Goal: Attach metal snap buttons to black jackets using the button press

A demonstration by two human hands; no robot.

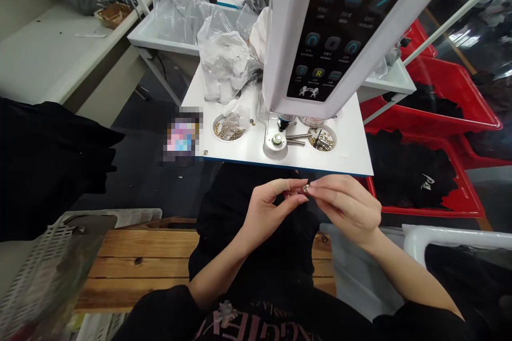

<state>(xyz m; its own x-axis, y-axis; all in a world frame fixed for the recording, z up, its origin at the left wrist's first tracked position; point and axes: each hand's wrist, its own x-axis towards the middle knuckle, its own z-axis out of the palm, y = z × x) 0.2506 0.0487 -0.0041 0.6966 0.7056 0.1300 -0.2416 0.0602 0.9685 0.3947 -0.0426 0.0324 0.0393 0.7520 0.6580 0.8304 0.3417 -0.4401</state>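
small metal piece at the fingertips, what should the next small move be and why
Probably settle the small metal piece in the right hand alone: that hand appears to pinch it, while the left hand crowds close around it, so one grip might be enough and would free the other hand.

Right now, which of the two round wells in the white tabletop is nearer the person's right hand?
The right well, beside two metal springs, is nearer the right hand; the left well has clear plastic partly over it.
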